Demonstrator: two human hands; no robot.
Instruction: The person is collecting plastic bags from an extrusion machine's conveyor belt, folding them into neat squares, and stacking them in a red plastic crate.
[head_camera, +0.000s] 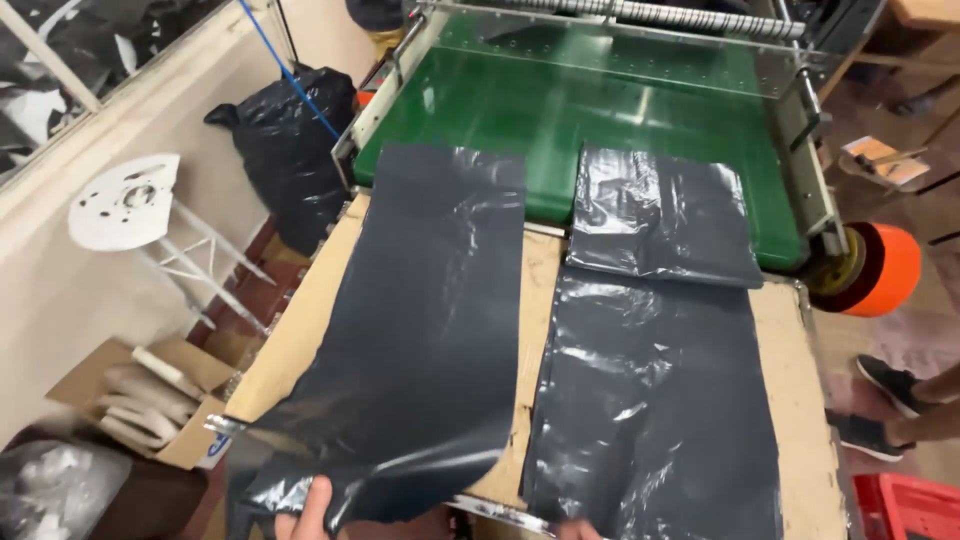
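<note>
The long black plastic sheet (420, 320) lies on the left side of the wooden table (790, 400), its far end on the green conveyor belt (560, 110) of the machine. Its near end hangs over the table edge toward me and curls up a little. My left hand (308, 512) is at this near edge: the thumb lies on top of the film and the other fingers are under it, hidden, so I judge that I pinch the sheet, closed on it. I think I am at the step of pulling this sheet off the belt. The next move calls for a steady, flat pull, because the film is thin, slippery and wrinkles easily.

On the right lies a second black sheet (655, 420), with another shorter sheet (660, 215) overlapping its far end. Of my right hand (578, 530) only a small part shows at the bottom edge, just beside the second sheet; I cannot tell if it is open or grips anything.

An orange roll (885, 270) sits at the right of the machine.
</note>
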